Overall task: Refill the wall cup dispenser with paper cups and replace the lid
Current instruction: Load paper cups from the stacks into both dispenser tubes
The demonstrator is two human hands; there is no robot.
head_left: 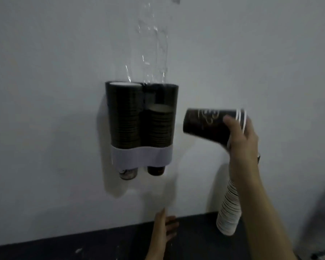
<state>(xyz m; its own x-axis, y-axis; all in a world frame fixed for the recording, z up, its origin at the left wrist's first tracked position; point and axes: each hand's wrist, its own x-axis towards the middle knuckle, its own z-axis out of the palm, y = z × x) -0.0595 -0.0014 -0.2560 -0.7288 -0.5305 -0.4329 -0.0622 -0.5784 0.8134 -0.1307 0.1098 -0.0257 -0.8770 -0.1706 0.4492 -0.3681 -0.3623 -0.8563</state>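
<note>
Dark cups (212, 124) lie sideways, gripped by the right hand (241, 136) beside the dispenser (141, 124). Left hand (164, 228) hangs low, fingers relaxed, holding nothing.

Dim, greyish pic w/ soft focus, motion blur on right hand (240, 136), shadows beside dispenser (141, 126).

Both forearms bare, no sleeves; R wrist (258, 158) w/ small dark band, prob. watch.

Two hands (163, 228) (240, 136), one dispenser (141, 126) (two tubes)
</note>
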